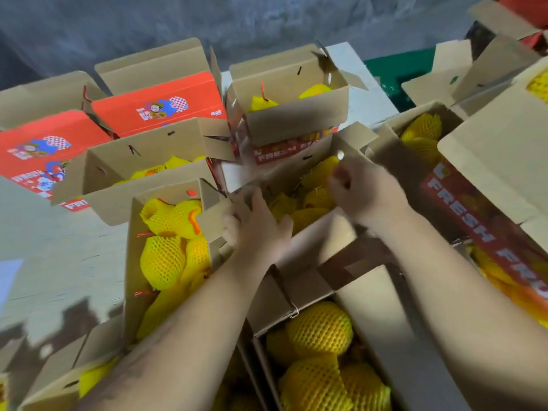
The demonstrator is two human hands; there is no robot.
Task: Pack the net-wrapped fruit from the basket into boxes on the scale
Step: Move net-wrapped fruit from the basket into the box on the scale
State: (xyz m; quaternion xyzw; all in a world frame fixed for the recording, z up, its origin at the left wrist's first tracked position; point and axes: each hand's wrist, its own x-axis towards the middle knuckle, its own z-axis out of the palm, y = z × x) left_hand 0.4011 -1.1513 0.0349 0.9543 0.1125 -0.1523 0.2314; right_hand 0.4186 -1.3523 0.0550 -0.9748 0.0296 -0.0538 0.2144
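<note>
An open cardboard box (299,247) in the middle holds several yellow net-wrapped fruit (317,200). My left hand (258,226) is at the box's left side, its blurred fingers curled round a cardboard flap (213,216). My right hand (366,192) is at the box's right side with its fingers curled, pinching the edge of the right flap (354,137). Both hands are motion-blurred. No scale or basket shows in the head view.
More open boxes of net-wrapped fruit surround the middle one: left (169,253), near right (323,351), far left (142,170), back (293,114) and right (421,134). Two closed red boxes (160,105) lie at the back left. A pale table surface (59,250) shows on the left.
</note>
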